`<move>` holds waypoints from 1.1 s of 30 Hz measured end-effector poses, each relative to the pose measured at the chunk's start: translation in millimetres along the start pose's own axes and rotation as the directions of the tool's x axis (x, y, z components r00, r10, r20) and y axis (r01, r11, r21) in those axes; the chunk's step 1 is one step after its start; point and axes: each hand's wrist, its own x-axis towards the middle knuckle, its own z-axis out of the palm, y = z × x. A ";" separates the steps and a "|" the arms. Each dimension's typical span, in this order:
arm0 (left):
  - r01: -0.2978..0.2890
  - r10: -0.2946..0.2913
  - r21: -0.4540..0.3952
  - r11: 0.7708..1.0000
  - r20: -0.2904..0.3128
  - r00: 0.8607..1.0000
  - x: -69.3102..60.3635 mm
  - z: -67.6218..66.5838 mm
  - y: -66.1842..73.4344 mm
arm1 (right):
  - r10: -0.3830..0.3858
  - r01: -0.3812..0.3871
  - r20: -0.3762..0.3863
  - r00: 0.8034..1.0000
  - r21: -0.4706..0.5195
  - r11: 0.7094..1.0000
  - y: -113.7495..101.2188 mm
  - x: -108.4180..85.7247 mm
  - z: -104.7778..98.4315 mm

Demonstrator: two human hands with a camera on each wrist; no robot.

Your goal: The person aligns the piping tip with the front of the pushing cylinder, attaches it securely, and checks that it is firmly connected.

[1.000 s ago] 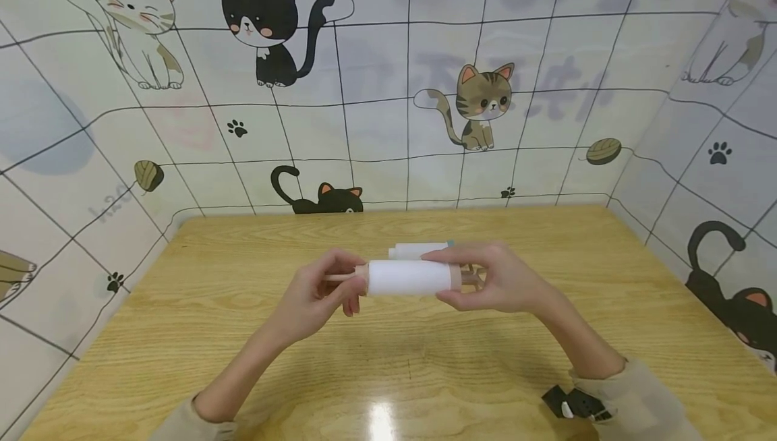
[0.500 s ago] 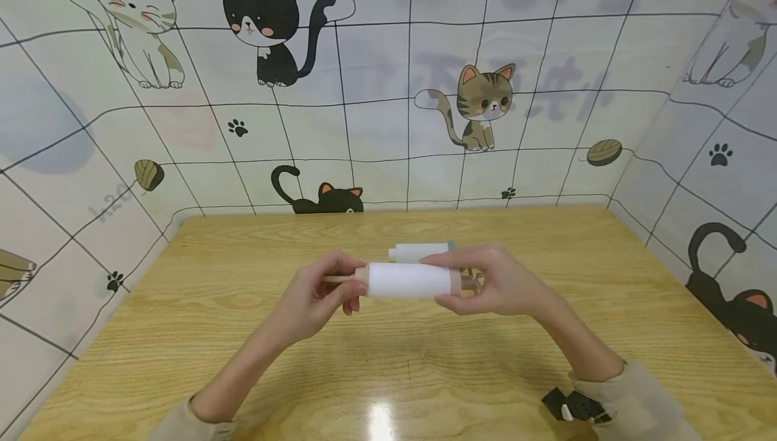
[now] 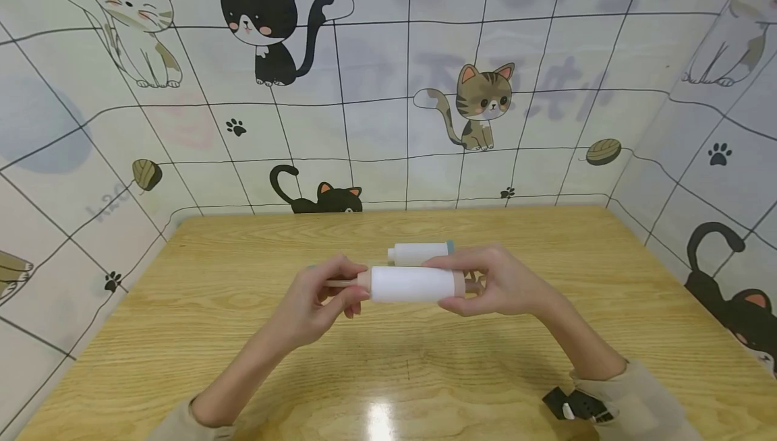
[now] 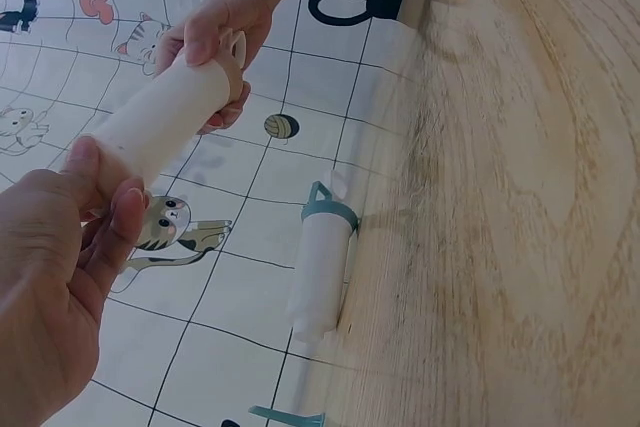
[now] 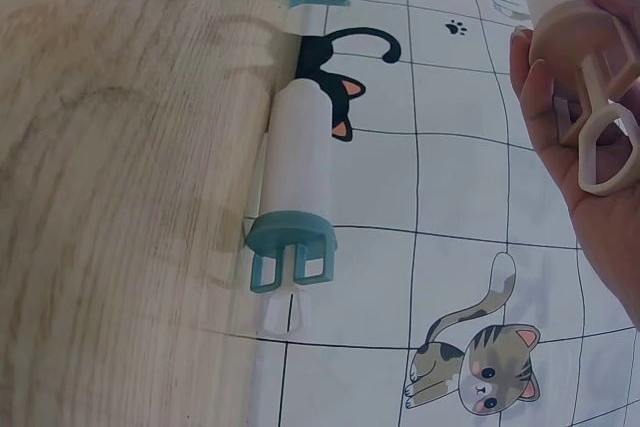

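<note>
Both hands hold a large syringe (image 3: pixel 413 284) level above the wooden table. It has a white barrel, beige end pieces and a thin beige rod at the left end. My left hand (image 3: pixel 322 299) pinches the left beige end between thumb and fingers. Around the right end, by the beige collar (image 5: pixel 572 47) with its finger loops, curl the fingers of my right hand (image 3: pixel 492 282). The ring (image 5: pixel 608 152) of its plunger shows in the right wrist view. Behind it lies a second white syringe (image 3: pixel 419 252) with a teal collar (image 5: pixel 292 234) and a clear plunger ring.
The wooden table (image 3: pixel 273 239) meets a wall cloth (image 3: pixel 376 124) printed with cats and grid lines. A small teal piece (image 4: pixel 288 417) lies near the back, mostly hidden by my left hand in the head view. Black pieces (image 3: pixel 577 404) show beside the right sleeve.
The held syringe has come slightly lower and a little to the right, with both hands still on it. A bit of teal now shows behind my left hand.
</note>
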 end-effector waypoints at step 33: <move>0.130 -0.124 -0.214 0.968 0.041 0.991 -1.2 -1.7 0.7 | -0.082 0.079 -0.018 0.996 -0.134 0.988 -7.6 1.0 -0.7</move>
